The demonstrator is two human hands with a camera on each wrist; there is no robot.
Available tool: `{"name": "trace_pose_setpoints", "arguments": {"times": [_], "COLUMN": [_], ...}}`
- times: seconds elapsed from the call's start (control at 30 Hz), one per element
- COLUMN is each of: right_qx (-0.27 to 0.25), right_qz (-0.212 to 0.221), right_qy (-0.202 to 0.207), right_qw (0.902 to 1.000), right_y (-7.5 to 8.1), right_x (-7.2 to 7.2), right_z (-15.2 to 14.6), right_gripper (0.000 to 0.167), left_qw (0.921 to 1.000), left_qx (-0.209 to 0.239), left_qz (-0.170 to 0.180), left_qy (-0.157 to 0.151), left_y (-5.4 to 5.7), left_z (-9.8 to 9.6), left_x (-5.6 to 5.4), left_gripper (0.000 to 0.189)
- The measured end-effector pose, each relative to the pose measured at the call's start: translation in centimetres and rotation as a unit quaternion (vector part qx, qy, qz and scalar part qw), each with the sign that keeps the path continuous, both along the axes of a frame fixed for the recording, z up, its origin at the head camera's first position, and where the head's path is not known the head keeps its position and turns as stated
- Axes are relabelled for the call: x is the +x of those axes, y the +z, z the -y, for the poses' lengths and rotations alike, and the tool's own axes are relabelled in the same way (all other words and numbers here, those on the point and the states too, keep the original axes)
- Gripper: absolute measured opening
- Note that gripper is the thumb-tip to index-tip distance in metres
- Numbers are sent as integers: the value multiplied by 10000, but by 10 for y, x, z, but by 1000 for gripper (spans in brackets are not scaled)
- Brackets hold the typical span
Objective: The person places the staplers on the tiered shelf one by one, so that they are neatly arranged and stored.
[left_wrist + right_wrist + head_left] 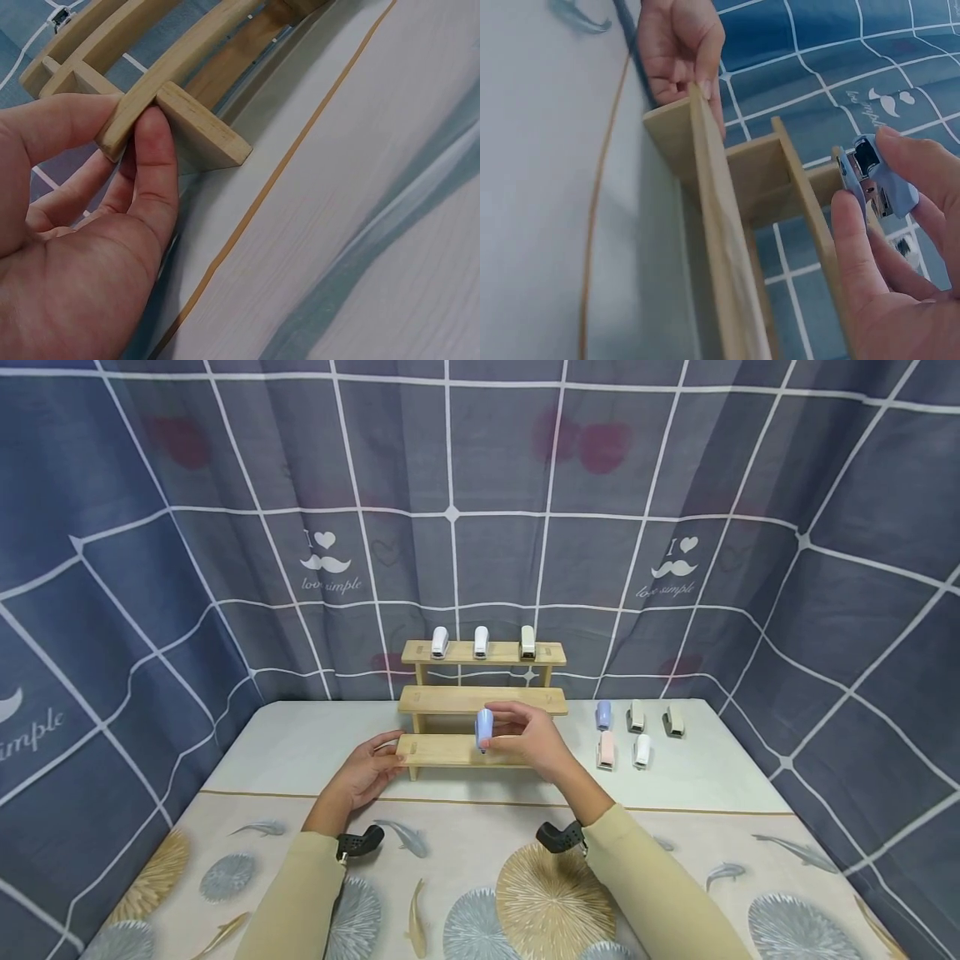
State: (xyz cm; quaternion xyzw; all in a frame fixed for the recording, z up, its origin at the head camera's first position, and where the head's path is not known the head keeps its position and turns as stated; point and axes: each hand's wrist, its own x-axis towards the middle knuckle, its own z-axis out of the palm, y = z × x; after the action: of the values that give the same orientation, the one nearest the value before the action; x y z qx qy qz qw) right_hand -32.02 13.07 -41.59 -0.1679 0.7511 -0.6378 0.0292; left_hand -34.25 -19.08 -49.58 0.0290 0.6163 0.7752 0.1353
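A small blue stapler (pixel 485 727) is pinched between the thumb and fingers of my right hand (pixel 534 742), in front of the middle and lowest steps of a three-step wooden stand (pixel 442 750). In the right wrist view the blue stapler (pixel 894 187) shows its metal inside. My left hand (pixel 367 772) grips the left end of the lowest step; the left wrist view shows thumb and finger on the wooden step's end (pixel 135 112). On the top step stand two white staplers (pixel 440 643) (pixel 481 643) and a pale green one (pixel 528 643).
Right of the stand, several staplers lie on the table: blue (pixel 603 715), pink (pixel 606 750), white (pixel 642 751) and two pale green ones (pixel 636 717) (pixel 673 720). A dark checked curtain (pixel 495 560) hangs behind. A patterned cloth (pixel 435 877) covers the table's front.
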Motion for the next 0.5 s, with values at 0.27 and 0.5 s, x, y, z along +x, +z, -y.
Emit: {"name": "trace_pose_setpoints", "arguments": {"times": [0.27,0.5], "right_qx": [-106,194], "right_qz": [-76,-147], "right_qy": [170,122], "right_qw": [9998,9996], "right_y": [15,22], "right_x": [-21,-40], "right_z": [27,50], "right_gripper": [64,61], "left_qw": [10000,10000], "left_qx": [-3,-49], "left_qz": [-8,-33], "left_qy": [11,-24], "left_y": [1,1], "left_z": [0,2], "left_x": [0,1], "left_gripper": [69,69]}}
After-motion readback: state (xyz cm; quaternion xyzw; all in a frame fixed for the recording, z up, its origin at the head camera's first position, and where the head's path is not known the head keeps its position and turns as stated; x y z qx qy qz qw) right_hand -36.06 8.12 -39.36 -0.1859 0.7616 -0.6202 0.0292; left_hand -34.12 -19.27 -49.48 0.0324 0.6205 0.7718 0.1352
